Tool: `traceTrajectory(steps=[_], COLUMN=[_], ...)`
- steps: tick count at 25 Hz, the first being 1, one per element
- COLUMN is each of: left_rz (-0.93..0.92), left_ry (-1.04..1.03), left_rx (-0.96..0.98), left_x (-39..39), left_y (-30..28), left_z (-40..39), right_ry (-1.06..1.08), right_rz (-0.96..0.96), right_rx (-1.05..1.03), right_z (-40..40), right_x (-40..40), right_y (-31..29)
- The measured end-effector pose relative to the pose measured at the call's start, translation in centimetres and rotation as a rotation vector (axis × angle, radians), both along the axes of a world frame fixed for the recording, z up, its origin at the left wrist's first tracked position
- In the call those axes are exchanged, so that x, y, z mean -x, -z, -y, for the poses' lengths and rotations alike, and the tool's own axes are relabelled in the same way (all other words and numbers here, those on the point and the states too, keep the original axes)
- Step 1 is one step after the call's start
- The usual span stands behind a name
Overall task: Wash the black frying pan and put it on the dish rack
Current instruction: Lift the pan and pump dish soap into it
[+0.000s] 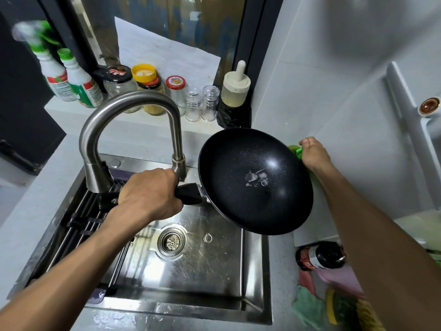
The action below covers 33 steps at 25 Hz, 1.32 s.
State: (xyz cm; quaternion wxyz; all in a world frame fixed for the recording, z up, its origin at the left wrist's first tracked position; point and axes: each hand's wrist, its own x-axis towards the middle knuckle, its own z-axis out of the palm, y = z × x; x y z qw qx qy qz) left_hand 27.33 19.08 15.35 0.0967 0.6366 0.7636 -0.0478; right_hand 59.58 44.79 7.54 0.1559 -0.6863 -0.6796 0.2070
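Observation:
The black frying pan [255, 180] hangs tilted over the right side of the steel sink [191, 271], with a small wet patch in its middle. My left hand [150, 194] grips its black handle just below the tap spout. My right hand [315, 154] reaches behind the pan's far rim and holds a bright green object [296, 150], mostly hidden by the pan and the hand. A dish rack of metal bars [78, 232] lies over the sink's left part, partly under my left arm.
A curved steel tap [128, 130] rises behind the sink. Jars, bottles and a dispenser [236, 87] line the back ledge. On the right counter lie a dark bottle [319, 256], cloths and a scrub sponge [343, 309]. The drain strainer [171, 240] sits mid-sink.

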Motion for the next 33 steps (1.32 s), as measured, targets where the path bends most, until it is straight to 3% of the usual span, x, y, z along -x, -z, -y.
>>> traceTrajectory(steps=[33], left_rz=[-0.052], left_ry=[-0.128], left_rx=[-0.053], left_x=[0.5], left_y=[2.7], left_z=[2.0], right_ry=[0.040], right_rz=[0.059], right_rx=[0.010], right_z=[0.3], right_x=[0.3], right_y=[-0.2])
